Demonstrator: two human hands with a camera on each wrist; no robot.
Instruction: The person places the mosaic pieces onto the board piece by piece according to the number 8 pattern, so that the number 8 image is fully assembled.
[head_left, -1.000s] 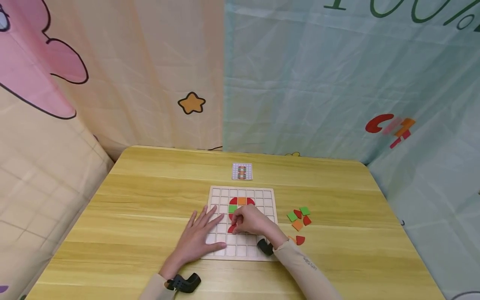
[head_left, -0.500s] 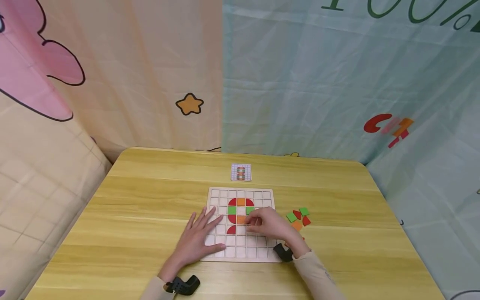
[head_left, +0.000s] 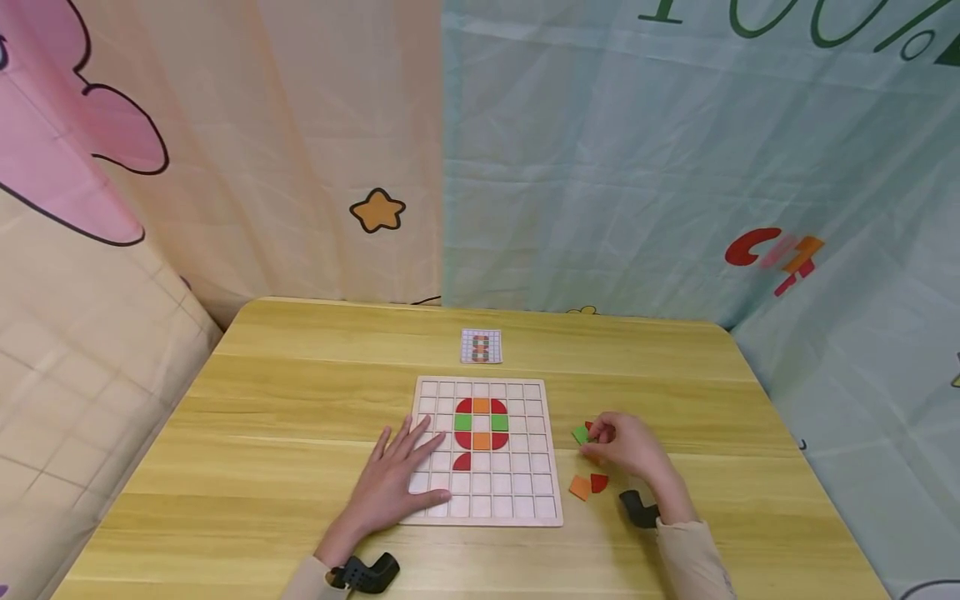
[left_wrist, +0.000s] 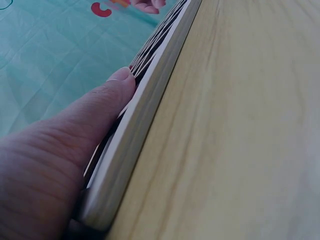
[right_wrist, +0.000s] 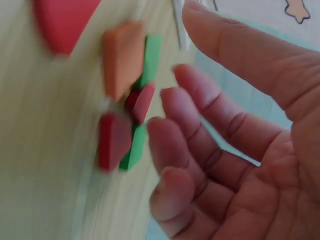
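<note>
The right hand (head_left: 630, 446) is loosely curled and empty, its thumb apart from the fingers. Just beyond its fingertips lie one orange piece (right_wrist: 122, 60), two red pieces (right_wrist: 114, 145) and two green pieces (right_wrist: 151, 60), clustered; contact cannot be confirmed. An orange square (head_left: 580, 487) and a red wedge (head_left: 599, 482) lie nearer the person. The left hand (head_left: 390, 479) rests, fingers spread, on the left side of the grid board (head_left: 525, 483). The board holds a ring of coloured pieces (head_left: 499, 422), with a red quarter-round (head_left: 462, 461) below. Beyond it, a printed card (head_left: 481, 346) lies on the surface (head_left: 300, 375).
</note>
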